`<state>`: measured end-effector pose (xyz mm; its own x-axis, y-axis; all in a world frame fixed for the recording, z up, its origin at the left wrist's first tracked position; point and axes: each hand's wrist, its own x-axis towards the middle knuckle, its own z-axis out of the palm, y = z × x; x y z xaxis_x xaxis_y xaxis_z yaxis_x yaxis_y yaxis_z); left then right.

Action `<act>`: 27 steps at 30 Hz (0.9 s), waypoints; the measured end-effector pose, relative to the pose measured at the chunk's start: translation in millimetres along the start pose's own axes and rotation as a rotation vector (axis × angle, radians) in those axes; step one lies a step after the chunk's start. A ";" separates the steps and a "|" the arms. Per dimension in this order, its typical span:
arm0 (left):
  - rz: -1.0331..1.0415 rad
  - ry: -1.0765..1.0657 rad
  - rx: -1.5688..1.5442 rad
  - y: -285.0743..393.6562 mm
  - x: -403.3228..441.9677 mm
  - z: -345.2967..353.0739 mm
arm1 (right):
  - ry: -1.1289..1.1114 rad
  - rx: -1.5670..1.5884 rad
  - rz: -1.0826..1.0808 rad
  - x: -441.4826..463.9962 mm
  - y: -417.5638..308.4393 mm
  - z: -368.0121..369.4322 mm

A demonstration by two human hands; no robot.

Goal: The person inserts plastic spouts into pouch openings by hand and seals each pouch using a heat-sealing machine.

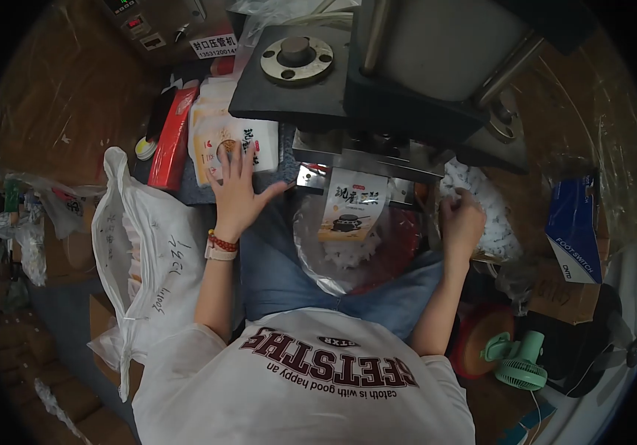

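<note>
My left hand (237, 194) has its fingers spread, with the fingertips over the top of a stack of printed white pouches (203, 137); nothing is gripped in it. In the middle, a printed pouch (355, 208) hangs upright at the metal jaws of a machine (422, 44), apart from both hands. Beneath it, a clear plastic-lined bowl (314, 252) holds small white pieces and sits at my lap. My right hand (462, 226) has curled fingers beside a heap of small white plastic pieces (485, 204). What those fingers hold, if anything, is hidden.
A red box (173, 137) lies left of the pouches. Close to my left arm stands a large white sack (151, 252). On the right are a blue FOOT SWITCH box (574, 226), a cardboard box (563, 297) and a green fan (522, 363). The machine overhangs the work area.
</note>
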<state>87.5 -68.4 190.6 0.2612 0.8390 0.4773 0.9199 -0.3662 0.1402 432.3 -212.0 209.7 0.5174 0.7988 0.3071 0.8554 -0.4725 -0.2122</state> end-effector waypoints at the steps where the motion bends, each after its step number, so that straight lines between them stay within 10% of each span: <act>1: 0.103 -0.124 -0.008 -11.6 -12.3 -2.0 | 0.121 0.131 0.040 -2.6 -2.6 -4.4; 9: 0.071 -0.080 -0.543 -4.2 -42.6 -32.8 | 0.483 0.475 -0.091 -12.6 -43.9 -40.2; 15: 0.256 0.010 -0.692 39.7 -35.8 -61.4 | 0.137 0.765 -0.645 -50.5 -100.9 -63.6; 22: 0.457 -0.202 -0.878 59.9 -33.2 -69.7 | -0.155 1.041 -0.624 -55.9 -99.6 -65.5; 27: -0.281 -0.754 -1.401 88.0 -46.4 -7.4 | -0.066 0.852 -0.155 -38.9 -80.1 -59.1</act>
<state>154.2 -142.5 187.2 0.6055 0.7811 -0.1526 0.0955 0.1190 0.9883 345.1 -227.3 269.5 0.3717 0.8634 0.3411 0.5925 0.0622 -0.8031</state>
